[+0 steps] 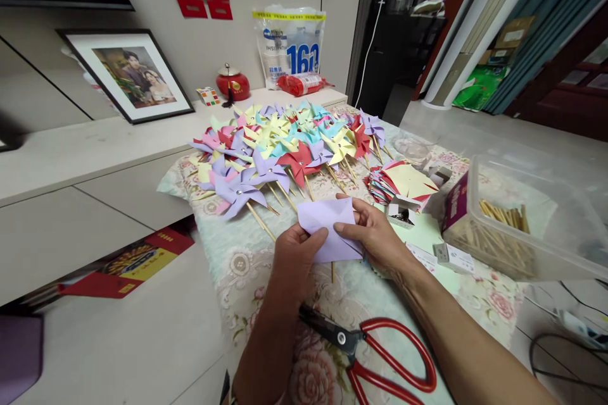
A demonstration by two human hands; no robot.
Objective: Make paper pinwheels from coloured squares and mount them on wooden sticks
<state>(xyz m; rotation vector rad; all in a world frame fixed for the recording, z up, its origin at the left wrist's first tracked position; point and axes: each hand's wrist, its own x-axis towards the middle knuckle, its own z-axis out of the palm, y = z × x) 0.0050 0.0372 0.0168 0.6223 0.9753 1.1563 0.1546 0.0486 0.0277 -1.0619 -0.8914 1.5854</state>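
Between both hands is a purple paper square (335, 250), with slits running in from its corners. My left hand (300, 250) pinches its left side, thumb on top. On the right edge, my right hand (375, 231) has its thumb across the paper and its fingers behind. A thin wooden stick (333, 273) shows below the paper; whether it is attached I cannot tell. Red-handled scissors (354, 342) lie on the flowered cloth, just below my hands. Beyond them, finished paper pinwheels (297, 161) in several colours lie in a heap on their sticks.
A stack of slit paper squares (411, 178) and a small open box of fasteners (401, 212) sit to the right. Further right, a clear plastic bin (489, 253) holds wooden sticks (510, 218). Behind stands a white cabinet (95, 152) with a framed photo (135, 76).
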